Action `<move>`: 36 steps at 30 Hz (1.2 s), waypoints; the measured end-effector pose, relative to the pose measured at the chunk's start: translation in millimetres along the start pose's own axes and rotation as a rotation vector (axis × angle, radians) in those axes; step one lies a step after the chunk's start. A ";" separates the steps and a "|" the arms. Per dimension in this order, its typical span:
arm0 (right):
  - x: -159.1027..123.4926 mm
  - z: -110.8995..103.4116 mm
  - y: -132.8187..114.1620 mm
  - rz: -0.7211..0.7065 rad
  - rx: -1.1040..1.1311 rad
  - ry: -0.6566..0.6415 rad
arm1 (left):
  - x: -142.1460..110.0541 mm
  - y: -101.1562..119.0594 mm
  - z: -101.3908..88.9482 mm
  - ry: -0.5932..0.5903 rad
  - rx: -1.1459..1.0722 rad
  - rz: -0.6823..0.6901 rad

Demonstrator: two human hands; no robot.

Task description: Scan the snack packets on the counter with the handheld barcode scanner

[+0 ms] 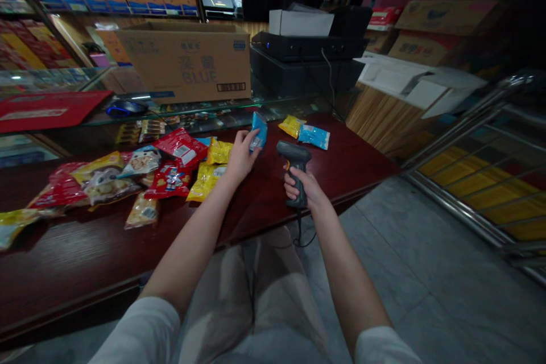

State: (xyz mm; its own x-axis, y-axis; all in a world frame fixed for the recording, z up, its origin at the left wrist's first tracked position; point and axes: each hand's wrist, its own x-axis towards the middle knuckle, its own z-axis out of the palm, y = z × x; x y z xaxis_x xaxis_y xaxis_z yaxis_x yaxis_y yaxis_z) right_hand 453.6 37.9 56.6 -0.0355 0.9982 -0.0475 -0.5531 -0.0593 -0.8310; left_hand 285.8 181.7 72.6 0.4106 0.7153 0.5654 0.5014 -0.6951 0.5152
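Observation:
In my left hand (243, 156) is a small blue snack packet (260, 129), tilted up off the dark red table (251, 205). My right hand (302, 183) is wrapped round the grip of a black barcode scanner (294, 152), whose head points left toward that packet. Beyond the scanner lie another blue packet (314, 136) and a yellow packet (292, 125), touching each other. Left of my left hand, a pile of snack bags spreads over the table, with yellow packets (207, 181), red bags (169, 178) and a yellow bag with a cow picture (102, 177).
A large cardboard box (187, 62) stands on a glass counter behind the table. Beside it are black machines (307, 62) and a mouse (126, 108). A metal-railed rack (482, 182) stands at right. The scanner's cable (299, 224) hangs over the table's front edge.

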 end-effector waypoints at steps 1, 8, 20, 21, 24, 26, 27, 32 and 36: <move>-0.2 0.2 0.0 -0.002 0.000 -0.002 | 0.0 0.5 0.5 -0.002 0.006 -0.002; -1.2 0.1 0.8 0.009 -0.010 -0.042 | -1.4 4.2 2.7 -0.003 0.009 0.005; -1.0 -5.2 5.3 -0.065 0.029 0.018 | -2.6 28.2 -28.2 -0.031 0.250 -0.137; -1.3 -6.4 2.7 -0.079 0.025 0.026 | -1.2 28.2 -34.9 -0.001 0.290 -0.173; -0.5 -16.3 -12.3 -0.133 -0.015 0.076 | 3.0 19.1 -54.5 0.090 0.383 -0.278; 3.3 -29.4 -29.0 -0.185 -0.069 0.150 | 3.9 7.9 -64.5 0.116 0.425 -0.353; 6.7 -37.9 -38.8 -0.221 -0.101 0.201 | 3.6 2.3 -68.0 0.125 0.442 -0.394; 35.6 -88.1 -82.5 -0.379 -0.236 0.425 | 1.3 -6.8 -73.3 0.175 0.486 -0.485; 57.0 -118.8 -92.0 -0.365 -0.291 0.537 | 3.0 9.4 -65.9 0.157 0.470 -0.208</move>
State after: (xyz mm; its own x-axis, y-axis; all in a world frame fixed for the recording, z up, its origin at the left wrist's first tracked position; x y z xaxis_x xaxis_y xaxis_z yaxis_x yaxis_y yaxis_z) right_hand 601.3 100.6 64.5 0.5660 0.8224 0.0581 -0.2037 0.2078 -0.9567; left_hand 241.6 172.6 121.6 0.1654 0.7904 0.5899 0.8617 -0.4067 0.3033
